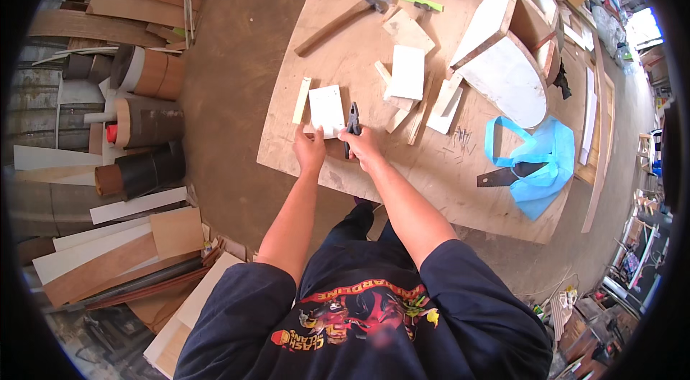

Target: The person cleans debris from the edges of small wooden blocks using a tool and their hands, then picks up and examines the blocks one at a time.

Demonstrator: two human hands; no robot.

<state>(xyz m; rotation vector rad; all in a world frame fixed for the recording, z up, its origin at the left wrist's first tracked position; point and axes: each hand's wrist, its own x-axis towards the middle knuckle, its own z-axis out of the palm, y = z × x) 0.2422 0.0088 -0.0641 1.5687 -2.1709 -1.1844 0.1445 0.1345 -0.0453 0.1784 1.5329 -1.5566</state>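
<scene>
My right hand [361, 147] is closed around black-handled pliers [353, 120], their jaws pointing away from me. With fingers and thumb pinched, my left hand [309, 150] grips the near edge of a small white board piece [326, 105], close to the table's front left edge. The pliers stand just right of that piece; whether their jaws grip anything is too small to tell. A pale wood strip [302, 100] lies just left of the board. Several loose nails [460, 141] are scattered to the right of my hands.
On the plywood tabletop [424, 190] lie a hammer [334, 24], stacked wood offcuts [408, 72], and a blue cloth bag [550, 164] with a saw blade [507, 176] sticking out. A curved white wooden frame [503, 78] stands at right. Rolled sheets [154, 72] and boards line the left.
</scene>
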